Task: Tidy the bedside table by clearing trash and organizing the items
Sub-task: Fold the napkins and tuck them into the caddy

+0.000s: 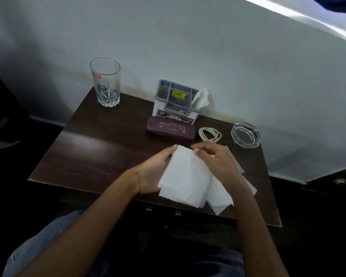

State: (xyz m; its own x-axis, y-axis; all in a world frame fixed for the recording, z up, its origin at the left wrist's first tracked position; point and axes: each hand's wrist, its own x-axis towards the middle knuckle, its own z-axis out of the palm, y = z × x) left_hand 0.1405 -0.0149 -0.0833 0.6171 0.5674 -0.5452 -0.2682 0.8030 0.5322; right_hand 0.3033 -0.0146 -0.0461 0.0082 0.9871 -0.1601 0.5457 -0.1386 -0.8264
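Observation:
Several white tissue sheets [185,176] lie stacked near the front of the dark wooden bedside table [100,144]. My left hand [154,172] holds the stack's left edge, thumb on top. My right hand [218,162] pinches the top sheet from the right, and its forearm covers part of the lower sheets. Behind them sit a maroon spectacle case [171,130], a coiled cream cable [209,134] and a grey-and-white organizer [176,102] with a tissue [201,97] sticking out of its right slot.
A tall empty drinking glass [106,82] stands at the back left corner. A clear glass ashtray [245,134] sits at the back right. The table stands against a pale wall; my knees in jeans [44,240] are under its front edge.

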